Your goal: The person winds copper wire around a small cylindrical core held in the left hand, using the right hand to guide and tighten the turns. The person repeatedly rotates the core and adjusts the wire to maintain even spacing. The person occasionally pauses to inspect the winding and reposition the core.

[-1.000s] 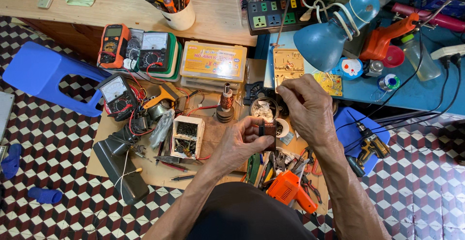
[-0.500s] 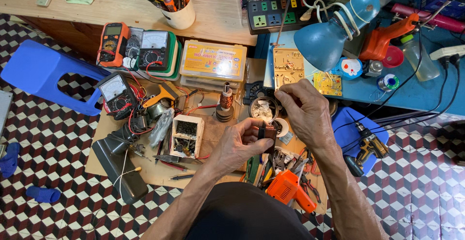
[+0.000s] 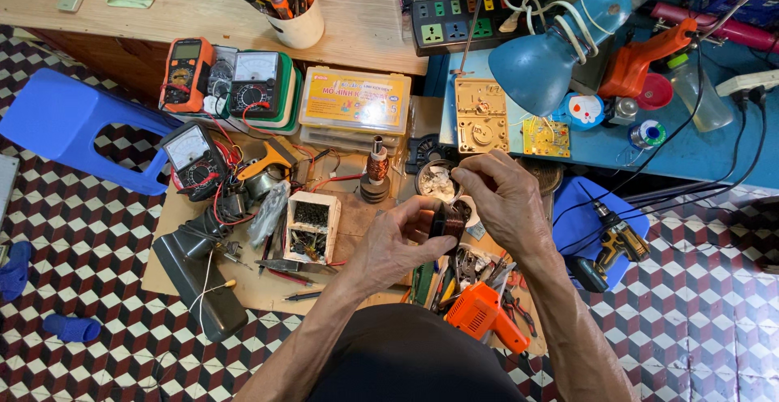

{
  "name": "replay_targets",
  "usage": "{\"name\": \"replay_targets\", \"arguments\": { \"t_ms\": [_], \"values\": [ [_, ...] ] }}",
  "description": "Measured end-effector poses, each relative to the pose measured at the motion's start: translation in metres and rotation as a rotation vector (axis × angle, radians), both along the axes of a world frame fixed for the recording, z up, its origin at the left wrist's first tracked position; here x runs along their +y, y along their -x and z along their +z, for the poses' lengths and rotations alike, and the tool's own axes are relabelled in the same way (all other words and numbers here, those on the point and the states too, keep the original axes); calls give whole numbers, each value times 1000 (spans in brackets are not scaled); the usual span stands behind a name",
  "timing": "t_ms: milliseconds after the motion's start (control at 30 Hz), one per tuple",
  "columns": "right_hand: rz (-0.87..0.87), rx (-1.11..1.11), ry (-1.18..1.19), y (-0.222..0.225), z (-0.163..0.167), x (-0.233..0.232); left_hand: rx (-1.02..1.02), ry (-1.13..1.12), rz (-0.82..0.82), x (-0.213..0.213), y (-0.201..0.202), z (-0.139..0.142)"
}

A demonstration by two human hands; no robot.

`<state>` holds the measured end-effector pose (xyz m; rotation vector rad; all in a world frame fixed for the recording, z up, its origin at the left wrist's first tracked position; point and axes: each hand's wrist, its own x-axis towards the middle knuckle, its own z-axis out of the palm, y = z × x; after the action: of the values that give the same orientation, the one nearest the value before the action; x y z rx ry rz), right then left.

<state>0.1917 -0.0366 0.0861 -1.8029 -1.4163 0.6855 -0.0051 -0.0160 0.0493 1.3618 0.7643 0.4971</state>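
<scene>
My left hand grips a small dark wound coil from below and the side, over a low wooden board on the floor. My right hand sits over the top of the coil with thumb and fingers pinched at its upper edge; what they pinch is too small to tell. A copper-wound bobbin stands upright just left of the hands. A round dish with pale bits lies just behind them.
Several multimeters with red leads, an open white box, an orange tool, a yellow parts case, a blue lamp, a power strip, a blue stool and a cordless drill surround the hands.
Both hands stay on the coil. My right hand has shifted slightly lower and nearer over its top; the coil has turned a little in my left hand.
</scene>
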Motion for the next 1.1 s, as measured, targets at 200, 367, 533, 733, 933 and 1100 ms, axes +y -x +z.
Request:
{"name": "replay_targets", "arguments": {
  "t_ms": [200, 367, 533, 733, 933, 1100],
  "values": [
    [-41, 74, 92, 3, -6, -8, 43, -139, -4, 0, 3, 3],
    [-48, 135, 84, 2, -8, -12, 16, -255, -3, -2, 6, 5],
    [-68, 160, 183, 0, -11, -15, -38, -183, -14, -3, 6, 7],
    [-45, 282, 230, -4, -21, -16, -228, -333, 31, -4, 5, 2],
    [-27, 585, 227, -3, -45, -19, -306, 118, 176, -5, 3, -2],
    [-89, 798, 167, 10, -59, -29, -483, 483, 371, 4, -9, -4]
  ]
}}
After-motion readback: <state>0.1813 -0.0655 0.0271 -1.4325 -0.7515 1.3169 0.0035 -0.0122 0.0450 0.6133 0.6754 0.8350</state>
